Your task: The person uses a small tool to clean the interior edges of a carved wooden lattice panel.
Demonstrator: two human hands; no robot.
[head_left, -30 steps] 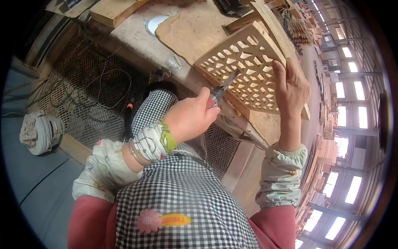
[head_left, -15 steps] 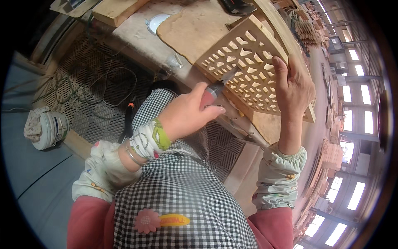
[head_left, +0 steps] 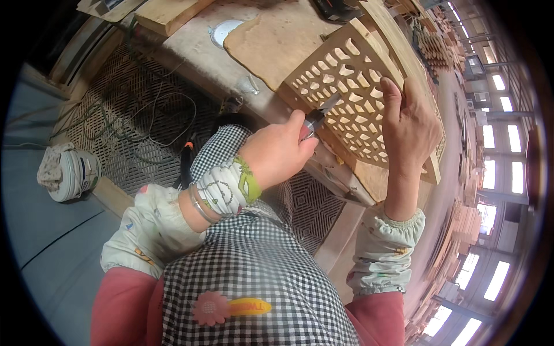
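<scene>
Closed in a fist, my left hand (head_left: 277, 147) holds a red-handled knife (head_left: 329, 105) with a grey, pointed metal blade. The blade tip lies over the holes of a perforated wooden panel (head_left: 378, 68), a board cut with many angular openings that get smaller toward one side. The panel stands tilted on the bench. Around its right edge my right hand (head_left: 412, 124) is closed, thumb on the near side and fingers over the wooden frame behind. The ends of those fingers are partly hidden, as is most of the knife's handle.
The workbench (head_left: 190, 43) carries a brown sheet (head_left: 259, 43), a round white disc (head_left: 225, 33) and a wooden block (head_left: 173, 16). Cables (head_left: 156, 115) lie on the grated mat at left, near a white bucket (head_left: 78, 173) with a cloth. Stacked timber stands at right.
The knife blade, blurred before, now shows sharply, and my left hand has shifted slightly right. My right hand keeps its hold on the panel. The whole view has moved a little.
</scene>
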